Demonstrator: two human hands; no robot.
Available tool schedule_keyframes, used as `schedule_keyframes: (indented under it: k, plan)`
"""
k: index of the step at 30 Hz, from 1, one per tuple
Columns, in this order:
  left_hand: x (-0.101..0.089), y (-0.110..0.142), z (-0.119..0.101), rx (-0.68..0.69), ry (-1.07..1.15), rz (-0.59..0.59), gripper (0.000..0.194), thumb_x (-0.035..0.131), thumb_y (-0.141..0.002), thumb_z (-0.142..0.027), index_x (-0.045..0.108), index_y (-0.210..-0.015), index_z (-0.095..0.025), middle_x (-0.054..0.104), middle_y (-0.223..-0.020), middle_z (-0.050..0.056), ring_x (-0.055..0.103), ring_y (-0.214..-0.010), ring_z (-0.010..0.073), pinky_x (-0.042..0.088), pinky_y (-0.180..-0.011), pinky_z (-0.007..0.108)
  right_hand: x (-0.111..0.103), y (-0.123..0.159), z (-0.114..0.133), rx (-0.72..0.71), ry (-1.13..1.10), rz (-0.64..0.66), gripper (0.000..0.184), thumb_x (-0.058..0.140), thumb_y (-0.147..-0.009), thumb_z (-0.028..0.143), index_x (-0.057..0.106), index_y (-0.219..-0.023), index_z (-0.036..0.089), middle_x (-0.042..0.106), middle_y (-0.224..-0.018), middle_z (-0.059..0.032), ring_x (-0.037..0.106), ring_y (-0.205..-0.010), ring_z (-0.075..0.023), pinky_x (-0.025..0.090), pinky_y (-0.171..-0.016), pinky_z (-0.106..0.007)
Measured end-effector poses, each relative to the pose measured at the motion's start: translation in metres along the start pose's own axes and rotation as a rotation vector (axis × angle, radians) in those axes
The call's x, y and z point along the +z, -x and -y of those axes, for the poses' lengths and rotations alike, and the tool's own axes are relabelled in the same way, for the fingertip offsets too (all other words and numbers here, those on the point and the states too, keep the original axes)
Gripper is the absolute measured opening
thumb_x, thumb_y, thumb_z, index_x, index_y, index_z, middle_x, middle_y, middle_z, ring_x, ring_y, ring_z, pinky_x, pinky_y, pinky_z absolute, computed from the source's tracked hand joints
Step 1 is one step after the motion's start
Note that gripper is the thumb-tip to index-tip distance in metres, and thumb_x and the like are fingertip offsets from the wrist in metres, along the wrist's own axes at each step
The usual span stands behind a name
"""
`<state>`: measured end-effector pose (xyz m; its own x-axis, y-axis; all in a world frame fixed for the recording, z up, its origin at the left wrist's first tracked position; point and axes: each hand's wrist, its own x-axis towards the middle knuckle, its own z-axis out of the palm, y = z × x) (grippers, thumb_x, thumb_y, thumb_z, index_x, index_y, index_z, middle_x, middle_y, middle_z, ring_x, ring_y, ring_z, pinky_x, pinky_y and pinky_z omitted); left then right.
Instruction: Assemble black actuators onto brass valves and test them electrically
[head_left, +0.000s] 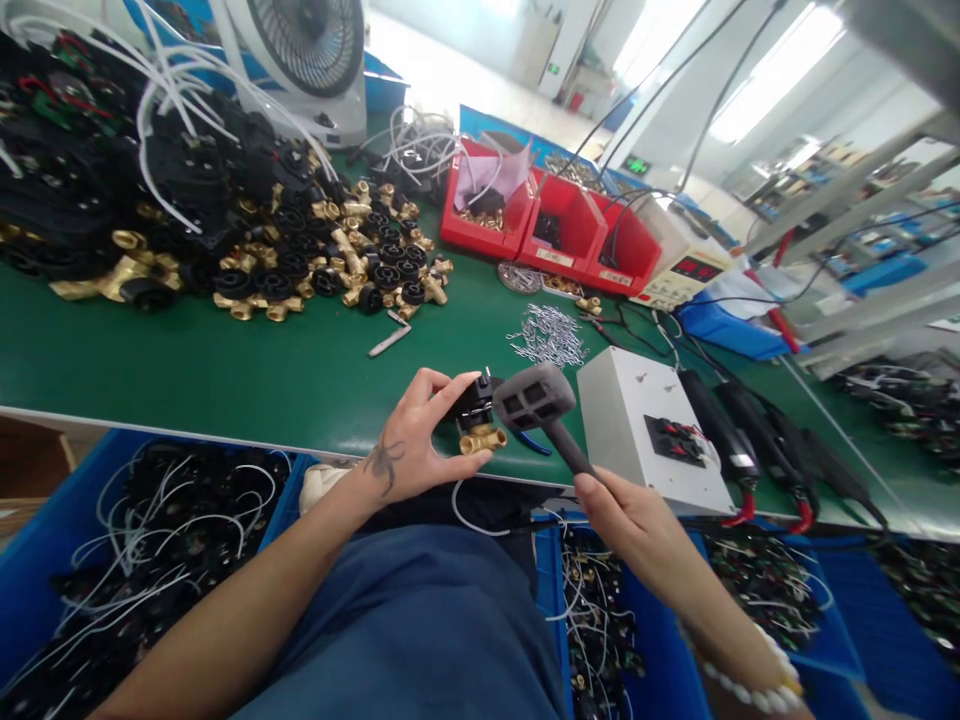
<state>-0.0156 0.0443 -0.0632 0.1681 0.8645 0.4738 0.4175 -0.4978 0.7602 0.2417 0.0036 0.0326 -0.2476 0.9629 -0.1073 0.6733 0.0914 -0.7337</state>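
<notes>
My left hand (424, 435) is closed around a brass valve fitting with a black body (480, 440), gripping it at the front edge of the green bench. A metal clip or pin sticks out at the top of its black part. My right hand (626, 515) grips the handle of a grey hammer (536, 395). The hammer's head is just right of the valve fitting, apparently raised above the bench. Partly hidden behind the hammer lies a tool with blue handles (534, 443). A thin white tube (476, 522) hangs below the bench edge.
Loose metal clips (551, 335) lie beyond the hammer, with a hex key (390, 335) to their left. Brass valves (375, 255) are heaped at the back left near a fan (307, 50). Red bins (566, 220) and a grey box (637, 430) stand right. Blue crates (277, 500) sit below.
</notes>
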Motion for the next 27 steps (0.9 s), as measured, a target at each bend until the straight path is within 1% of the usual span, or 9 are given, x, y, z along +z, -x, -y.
schedule_keyframes:
  k: [2, 6, 8, 12, 14, 18, 20, 24, 27]
  plan:
    - [0.0, 0.0, 0.0, 0.014, -0.004, -0.004, 0.073, 0.077, -0.077, -0.038, 0.05, -0.144, -0.021, 0.052, -0.111, 0.007, 0.055, -0.101, 0.0224, 0.056, -0.093, 0.041, -0.005, 0.002, 0.001, -0.008, -0.015, -0.058, 0.06, 0.052, -0.095, 0.069, 0.051, -0.063, 0.019, 0.042, -0.051, 0.0028, 0.035, -0.044, -0.0084, 0.023, -0.04, -0.022]
    - [0.0, -0.001, 0.0, 0.029, -0.02, -0.006, 0.074, 0.077, -0.078, -0.038, 0.05, -0.144, -0.02, 0.052, -0.112, 0.007, 0.055, -0.102, 0.0225, 0.056, -0.093, 0.041, -0.009, 0.009, 0.004, -0.23, -0.322, -0.374, 0.049, 0.045, -0.104, 0.056, 0.054, -0.072, 0.02, 0.036, -0.048, 0.0054, 0.032, -0.04, -0.0087, 0.024, -0.04, -0.023]
    - [0.001, 0.0, 0.0, 0.021, -0.016, -0.004, 0.075, 0.077, -0.077, -0.038, 0.049, -0.145, -0.022, 0.052, -0.112, 0.007, 0.055, -0.102, 0.0226, 0.056, -0.092, 0.041, -0.006, 0.008, 0.005, -0.237, -0.272, -0.316, 0.051, 0.048, -0.101, 0.06, 0.054, -0.069, 0.02, 0.038, -0.047, 0.005, 0.033, -0.039, -0.0087, 0.024, -0.039, -0.023]
    - [0.0, -0.001, 0.001, -0.004, 0.001, 0.001, 0.075, 0.078, -0.077, -0.038, 0.05, -0.145, -0.023, 0.052, -0.111, 0.006, 0.055, -0.101, 0.0224, 0.056, -0.093, 0.04, -0.007, 0.002, 0.005, -0.033, 0.122, -0.022, 0.059, 0.056, -0.093, 0.068, 0.051, -0.061, 0.019, 0.043, -0.049, 0.0027, 0.036, -0.043, -0.0087, 0.023, -0.04, -0.023]
    - [0.0, -0.001, 0.001, -0.006, -0.001, 0.002, 0.075, 0.078, -0.077, -0.039, 0.051, -0.145, -0.023, 0.052, -0.11, 0.007, 0.056, -0.101, 0.0226, 0.056, -0.092, 0.041, -0.011, 0.003, 0.004, -0.071, 0.076, -0.109, 0.056, 0.052, -0.098, 0.064, 0.052, -0.064, 0.019, 0.042, -0.049, 0.0032, 0.036, -0.043, -0.0086, 0.024, -0.04, -0.023]
    - [0.001, -0.001, 0.001, 0.012, -0.014, -0.008, 0.075, 0.078, -0.077, -0.041, 0.051, -0.144, -0.022, 0.053, -0.113, 0.007, 0.056, -0.102, 0.0233, 0.056, -0.093, 0.042, -0.006, 0.005, 0.002, -0.316, -0.353, -0.388, 0.049, 0.044, -0.104, 0.057, 0.054, -0.072, 0.02, 0.037, -0.047, 0.0056, 0.033, -0.039, -0.0084, 0.027, -0.04, -0.023]
    - [0.001, -0.001, 0.001, 0.016, -0.017, -0.009, 0.075, 0.077, -0.077, -0.04, 0.051, -0.144, -0.022, 0.053, -0.112, 0.007, 0.056, -0.102, 0.023, 0.056, -0.092, 0.041, 0.0, 0.001, 0.001, -0.262, -0.357, -0.276, 0.053, 0.047, -0.101, 0.062, 0.052, -0.069, 0.02, 0.036, -0.046, 0.0058, 0.032, -0.038, -0.0084, 0.025, -0.038, -0.023]
    - [0.0, -0.001, 0.001, 0.035, -0.012, -0.014, 0.073, 0.076, -0.078, -0.038, 0.051, -0.144, -0.02, 0.052, -0.111, 0.007, 0.056, -0.1, 0.0221, 0.056, -0.091, 0.04, -0.007, -0.004, 0.003, 0.018, 0.023, 0.048, 0.062, 0.054, -0.092, 0.072, 0.048, -0.06, 0.02, 0.042, -0.048, 0.0032, 0.036, -0.042, -0.0087, 0.023, -0.038, -0.023]
    - [0.001, -0.001, 0.002, 0.037, -0.031, -0.012, 0.073, 0.076, -0.078, -0.039, 0.051, -0.144, -0.021, 0.053, -0.111, 0.007, 0.056, -0.1, 0.0225, 0.056, -0.091, 0.04, -0.017, 0.002, 0.007, -0.084, -0.109, -0.181, 0.057, 0.049, -0.099, 0.063, 0.049, -0.062, 0.02, 0.038, -0.047, 0.0037, 0.033, -0.041, -0.0085, 0.023, -0.039, -0.024]
